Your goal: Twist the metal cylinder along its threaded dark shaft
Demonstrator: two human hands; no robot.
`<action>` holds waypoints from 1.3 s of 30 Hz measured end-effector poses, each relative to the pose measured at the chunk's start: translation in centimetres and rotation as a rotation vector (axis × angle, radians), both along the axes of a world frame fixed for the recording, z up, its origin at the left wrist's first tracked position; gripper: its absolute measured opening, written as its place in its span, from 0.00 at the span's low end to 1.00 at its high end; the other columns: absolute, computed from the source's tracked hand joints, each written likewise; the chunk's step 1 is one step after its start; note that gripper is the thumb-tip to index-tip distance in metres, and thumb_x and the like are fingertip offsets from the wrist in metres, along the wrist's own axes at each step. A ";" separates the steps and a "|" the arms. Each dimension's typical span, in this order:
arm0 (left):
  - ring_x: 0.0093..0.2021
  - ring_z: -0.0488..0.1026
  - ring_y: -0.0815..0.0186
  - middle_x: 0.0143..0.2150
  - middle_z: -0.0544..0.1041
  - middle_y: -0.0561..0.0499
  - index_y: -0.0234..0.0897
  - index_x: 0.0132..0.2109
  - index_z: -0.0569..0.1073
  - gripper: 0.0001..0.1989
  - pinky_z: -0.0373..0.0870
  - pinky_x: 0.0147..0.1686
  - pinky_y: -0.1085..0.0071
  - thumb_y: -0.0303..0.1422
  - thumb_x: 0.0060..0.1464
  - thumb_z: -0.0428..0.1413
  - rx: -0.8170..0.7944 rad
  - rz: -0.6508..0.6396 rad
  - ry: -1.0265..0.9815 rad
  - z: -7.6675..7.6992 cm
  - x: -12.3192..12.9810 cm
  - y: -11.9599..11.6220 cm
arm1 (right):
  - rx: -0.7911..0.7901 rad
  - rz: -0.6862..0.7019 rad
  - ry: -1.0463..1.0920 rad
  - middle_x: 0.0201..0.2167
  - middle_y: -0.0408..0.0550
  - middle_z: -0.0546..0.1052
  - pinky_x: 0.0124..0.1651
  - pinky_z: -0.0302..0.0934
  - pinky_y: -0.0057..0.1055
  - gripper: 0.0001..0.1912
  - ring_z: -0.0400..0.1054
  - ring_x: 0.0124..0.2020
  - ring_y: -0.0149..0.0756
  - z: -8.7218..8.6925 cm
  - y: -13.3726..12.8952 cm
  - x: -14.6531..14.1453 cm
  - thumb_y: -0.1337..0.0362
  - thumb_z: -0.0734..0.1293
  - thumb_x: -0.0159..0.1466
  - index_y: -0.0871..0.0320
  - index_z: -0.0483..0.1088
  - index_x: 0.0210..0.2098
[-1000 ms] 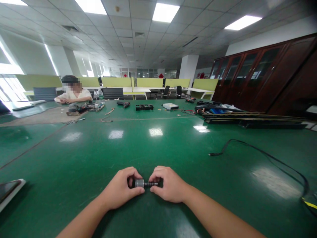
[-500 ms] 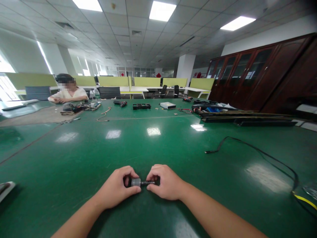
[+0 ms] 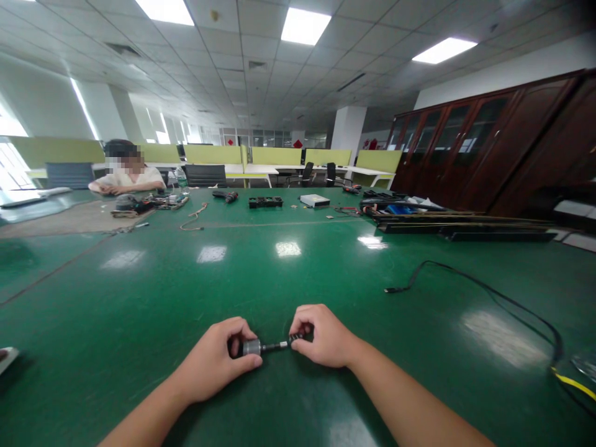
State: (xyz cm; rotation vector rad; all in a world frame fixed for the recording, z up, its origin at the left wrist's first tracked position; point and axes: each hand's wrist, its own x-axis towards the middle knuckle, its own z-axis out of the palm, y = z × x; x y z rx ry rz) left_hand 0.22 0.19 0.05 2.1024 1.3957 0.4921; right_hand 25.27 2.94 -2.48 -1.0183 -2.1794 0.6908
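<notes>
My left hand (image 3: 209,358) is closed around a small grey cylinder with a shaft (image 3: 252,347), which looks like a small motor. Its thin dark shaft points right and ends in a bright silver tip. Thumb and fingers of my right hand (image 3: 326,338) pinch a short dark ribbed piece (image 3: 295,338) at the end of that shaft. Whether the piece still touches the tip, I cannot tell. Both hands are low over the green table (image 3: 279,285), near its front. My left fingers hide the cylinder's back end.
A black cable (image 3: 484,284) curves across the table's right side. Farther back are a power drill (image 3: 225,196), a black slotted part (image 3: 265,202), a white box (image 3: 315,200) and long dark rails (image 3: 465,225). Another person (image 3: 130,174) sits at the far left.
My right hand has moved right and slightly up with the ribbed piece, baring more of the shaft and its silver tip. My left hand has shifted slightly left with the cylinder.
</notes>
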 end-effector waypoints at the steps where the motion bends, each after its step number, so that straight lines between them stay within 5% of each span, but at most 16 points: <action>1: 0.31 0.68 0.66 0.30 0.70 0.56 0.37 0.37 0.75 0.12 0.60 0.31 0.73 0.41 0.50 0.63 0.004 0.000 0.002 0.0 0.0 0.0 | -0.001 0.012 -0.001 0.23 0.40 0.69 0.28 0.54 0.26 0.04 0.63 0.25 0.29 0.0 0.0 -0.1 0.72 0.71 0.49 0.59 0.72 0.25; 10: 0.31 0.68 0.66 0.30 0.70 0.56 0.37 0.36 0.74 0.13 0.60 0.32 0.73 0.42 0.50 0.62 0.021 -0.008 -0.005 -0.1 0.0 -0.1 | 0.016 0.026 -0.033 0.25 0.42 0.72 0.31 0.57 0.27 0.04 0.66 0.28 0.31 -0.1 -0.2 -0.7 0.71 0.72 0.50 0.58 0.75 0.26; 18: 0.31 0.68 0.66 0.30 0.70 0.56 0.37 0.37 0.75 0.11 0.60 0.31 0.73 0.38 0.48 0.63 0.007 0.015 -0.012 0.0 0.2 0.0 | -0.086 0.046 0.040 0.32 0.43 0.77 0.42 0.62 0.31 0.20 0.69 0.34 0.34 -0.1 -1.3 -2.4 0.74 0.71 0.53 0.55 0.75 0.45; 28: 0.31 0.67 0.66 0.30 0.71 0.55 0.38 0.38 0.77 0.11 0.60 0.31 0.74 0.41 0.56 0.57 -0.002 -0.017 -0.039 0.1 0.1 -0.3 | 0.044 0.081 -0.017 0.29 0.43 0.75 0.39 0.59 0.29 0.06 0.68 0.34 0.33 -0.1 -1.5 -2.6 0.70 0.71 0.56 0.57 0.74 0.34; 39: 0.30 0.67 0.66 0.28 0.70 0.56 0.38 0.39 0.77 0.11 0.59 0.30 0.74 0.38 0.50 0.60 -0.009 -0.001 0.003 0.5 0.3 -0.3 | 0.089 0.088 -0.064 0.31 0.45 0.77 0.41 0.59 0.32 0.07 0.68 0.35 0.36 -0.3 -1.5 -2.7 0.67 0.72 0.57 0.56 0.77 0.37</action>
